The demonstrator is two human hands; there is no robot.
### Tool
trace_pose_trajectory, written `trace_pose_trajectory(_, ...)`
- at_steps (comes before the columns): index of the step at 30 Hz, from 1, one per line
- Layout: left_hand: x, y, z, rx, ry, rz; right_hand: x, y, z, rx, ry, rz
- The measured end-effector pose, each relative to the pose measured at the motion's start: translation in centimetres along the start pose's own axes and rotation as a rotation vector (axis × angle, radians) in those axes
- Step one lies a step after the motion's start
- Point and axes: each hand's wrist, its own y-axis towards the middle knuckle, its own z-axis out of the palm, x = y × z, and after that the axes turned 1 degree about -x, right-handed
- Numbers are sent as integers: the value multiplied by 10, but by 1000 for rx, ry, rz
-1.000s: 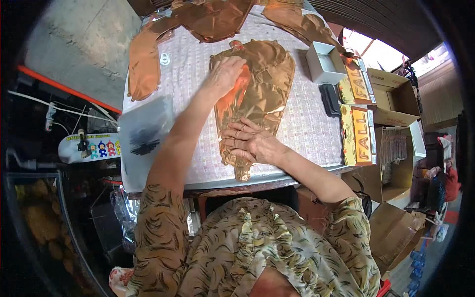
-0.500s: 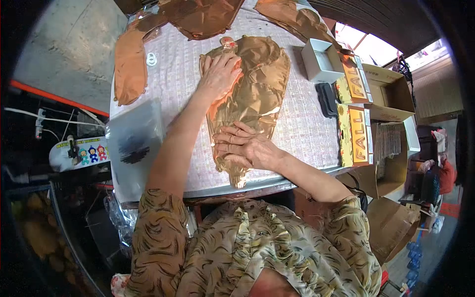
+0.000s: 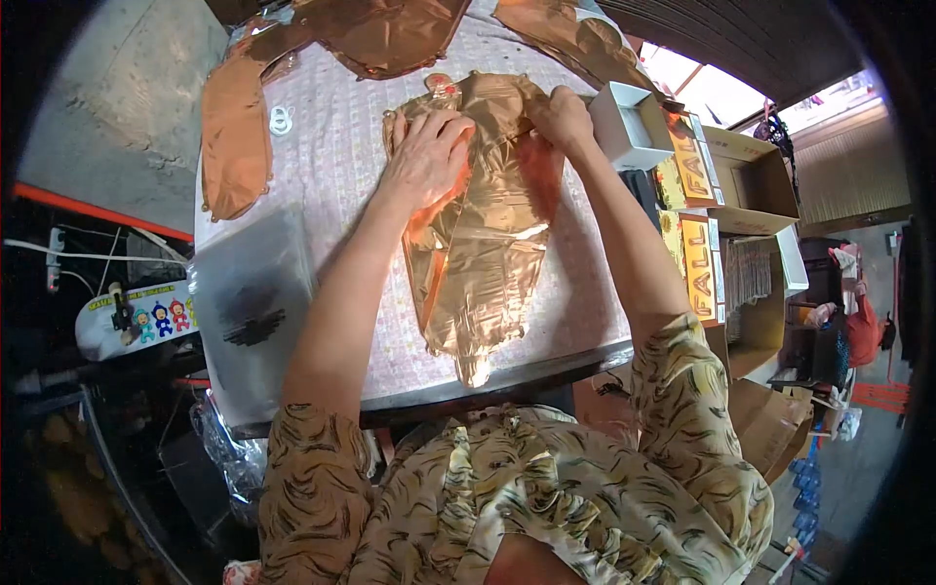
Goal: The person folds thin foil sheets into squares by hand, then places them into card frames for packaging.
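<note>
A shiny copper-coloured foil balloon [image 3: 492, 263] lies flat on the table with its narrow tail toward me, its surface creased and partly folded over. My left hand [image 3: 425, 161] rests on its upper left part, fingers stretched out and lying on the foil. At the upper right edge, my right hand [image 3: 564, 119] has its fingers closed on the foil; the fingertips are partly hidden. A small red-marked plastic piece [image 3: 443, 90] sits by the top edge, above my left hand.
More copper foil balloons [image 3: 234, 146] lie at the far and left sides of the cloth-covered table [image 3: 341, 156]. Clear plastic bags [image 3: 255, 263] are at front left. White rings [image 3: 281, 120] lie nearby. A white box [image 3: 632, 127] and boxes marked FALL [image 3: 697, 268] line the right edge.
My right hand has moved from the balloon's lower part up to its upper right edge and closed on the foil. The left hand stays in about the same place on the balloon.
</note>
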Motion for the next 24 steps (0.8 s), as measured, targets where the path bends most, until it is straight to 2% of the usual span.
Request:
trace_pose_trajectory(3,-2,-1,-3,19,-34,0,-13,30,27,-32,55,40)
trace_pose_trajectory(5,-3,0,-1,6,-1,-12,-16,45,34,41,238,120)
trace_pose_trajectory(6,-3,0,-1,4,0,-15,-17,50,36,43,237,117)
trace_pose_trajectory(8,-3,-1,-1,12,1,-16,-19,59,41,57,403,23)
trace_pose_trajectory(9,-3,-1,-1,11,2,-18,-4,51,24,32,264,15)
trace_pose_trajectory(12,-3,-1,-1,-3,-1,-17,7,69,30,48,416,26)
trace_pose_trajectory(13,-2,-1,0,-15,-9,-7,15,66,24,85,396,-72)
trace_pose_trajectory(14,-1,-1,1,-27,-16,4,24,62,20,83,396,-69)
trace_pose_trajectory(16,2,0,4,7,23,-7,59,30,-3,295,650,-114)
trace_pose_trajectory(17,2,0,4,39,66,-23,65,19,-6,294,648,-114)
trace_pose_trajectory(19,1,0,5,40,44,-43,73,0,-7,606,1102,5)
trace_pose_trajectory(20,1,-1,5,40,23,-64,69,-6,-7,612,1099,0)
trace_pose_trajectory(22,-1,-1,4,36,13,-84,43,-15,-1,398,1155,-180)
trace_pose_trajectory(24,1,-2,3,37,1,-97,0,-17,24,146,658,-455)
